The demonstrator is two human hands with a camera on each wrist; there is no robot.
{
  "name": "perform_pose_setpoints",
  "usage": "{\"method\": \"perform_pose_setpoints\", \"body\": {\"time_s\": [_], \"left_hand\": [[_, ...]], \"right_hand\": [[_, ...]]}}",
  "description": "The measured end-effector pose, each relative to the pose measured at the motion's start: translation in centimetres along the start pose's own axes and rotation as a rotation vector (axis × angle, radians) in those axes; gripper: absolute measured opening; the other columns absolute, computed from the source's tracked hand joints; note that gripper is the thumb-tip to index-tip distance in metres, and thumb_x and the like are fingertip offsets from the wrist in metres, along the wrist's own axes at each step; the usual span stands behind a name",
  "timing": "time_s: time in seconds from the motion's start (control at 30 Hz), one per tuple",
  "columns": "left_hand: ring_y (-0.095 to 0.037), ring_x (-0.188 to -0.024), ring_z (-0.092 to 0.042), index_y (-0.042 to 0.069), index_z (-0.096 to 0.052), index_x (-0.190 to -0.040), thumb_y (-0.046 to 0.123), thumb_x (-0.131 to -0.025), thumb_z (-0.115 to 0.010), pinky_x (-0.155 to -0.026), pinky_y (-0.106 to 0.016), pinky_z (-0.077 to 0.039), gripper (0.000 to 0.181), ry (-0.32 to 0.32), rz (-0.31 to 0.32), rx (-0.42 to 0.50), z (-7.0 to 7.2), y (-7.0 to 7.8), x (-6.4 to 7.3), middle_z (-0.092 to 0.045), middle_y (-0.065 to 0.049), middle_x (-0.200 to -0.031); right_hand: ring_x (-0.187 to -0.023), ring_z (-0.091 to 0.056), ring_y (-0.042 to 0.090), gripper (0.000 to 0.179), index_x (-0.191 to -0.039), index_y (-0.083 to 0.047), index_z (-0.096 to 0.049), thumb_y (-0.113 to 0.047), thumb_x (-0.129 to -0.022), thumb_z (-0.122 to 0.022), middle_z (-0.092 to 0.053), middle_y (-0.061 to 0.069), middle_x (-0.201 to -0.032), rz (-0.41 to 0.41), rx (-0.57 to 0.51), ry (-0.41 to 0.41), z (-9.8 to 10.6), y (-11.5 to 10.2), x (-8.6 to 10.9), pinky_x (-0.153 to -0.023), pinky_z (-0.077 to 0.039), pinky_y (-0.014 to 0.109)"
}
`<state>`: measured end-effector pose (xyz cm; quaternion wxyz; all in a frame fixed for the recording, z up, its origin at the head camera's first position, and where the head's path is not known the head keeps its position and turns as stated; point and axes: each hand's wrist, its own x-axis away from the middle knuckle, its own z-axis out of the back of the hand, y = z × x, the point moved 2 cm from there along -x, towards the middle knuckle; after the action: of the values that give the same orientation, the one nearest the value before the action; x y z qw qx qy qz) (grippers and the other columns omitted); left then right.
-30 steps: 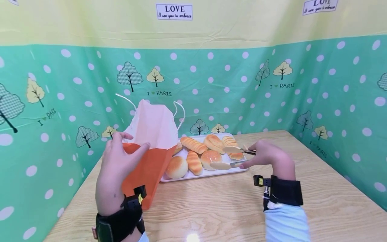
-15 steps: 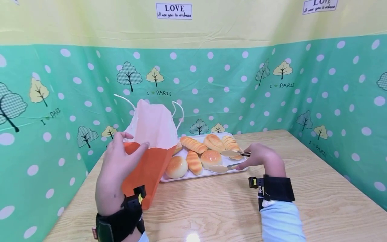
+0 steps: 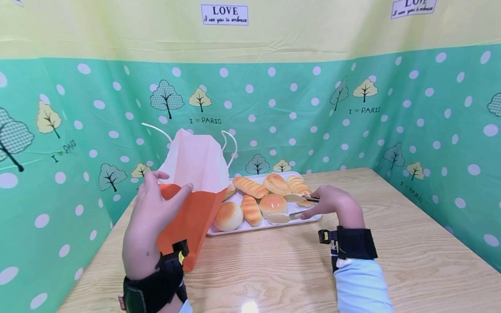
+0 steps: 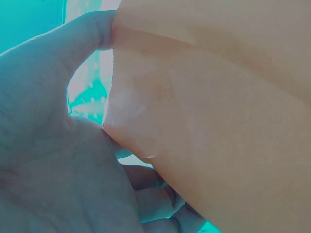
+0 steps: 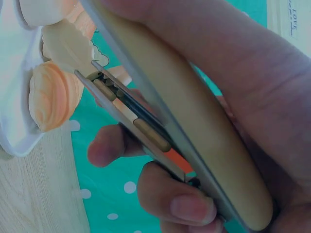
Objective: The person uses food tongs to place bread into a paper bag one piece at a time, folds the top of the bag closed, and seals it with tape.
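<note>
Against dotted green curtains [image 3: 297, 113], wooden table [image 3: 411, 261] bears bread tray [image 3: 250, 228].

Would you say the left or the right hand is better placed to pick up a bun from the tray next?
Probably the right. The right hand grips the tongs, whose tips sit at the round bun on the tray. The left hand pinches the rim of the paper bag.

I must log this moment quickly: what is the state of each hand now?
Left hand: holding the rim of the orange paper bag.
Right hand: holding the tongs, their tips around a round bun.
</note>
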<state>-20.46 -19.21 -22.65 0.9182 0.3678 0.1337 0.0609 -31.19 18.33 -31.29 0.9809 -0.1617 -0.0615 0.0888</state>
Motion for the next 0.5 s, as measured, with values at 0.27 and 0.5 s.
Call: {"method": "perform_pose_setpoints", "body": {"time_s": [0.27,0.5], "left_hand": [[-0.042,-0.111,-0.036,0.008,-0.018,-0.136,0.065,-0.081,-0.049,-0.084,-0.059,-0.046,0.085,-0.004,-0.002,-0.002,0.0,0.0,0.0,-0.031,-0.03,-0.133],[-0.043,-0.112,-0.035,0.008,-0.017,-0.137,0.064,-0.082,-0.049,-0.085,-0.06,-0.046,0.085,-0.008,-0.012,-0.005,0.0,0.1,0.0,-0.031,-0.03,-0.133]], "right_hand": [[-0.091,-0.054,0.023,0.089,-0.124,-0.001,-0.059,-0.059,-0.06,-0.075,-0.065,0.016,-0.116,0.016,-0.039,-0.001,0.4,0.8,0.5,-0.084,-0.05,0.047],[-0.087,-0.053,0.023,0.091,-0.124,-0.001,-0.059,-0.061,-0.058,-0.075,-0.065,0.016,-0.115,0.021,-0.048,0.017,0.9,1.1,1.1,-0.081,-0.049,0.044]]}}
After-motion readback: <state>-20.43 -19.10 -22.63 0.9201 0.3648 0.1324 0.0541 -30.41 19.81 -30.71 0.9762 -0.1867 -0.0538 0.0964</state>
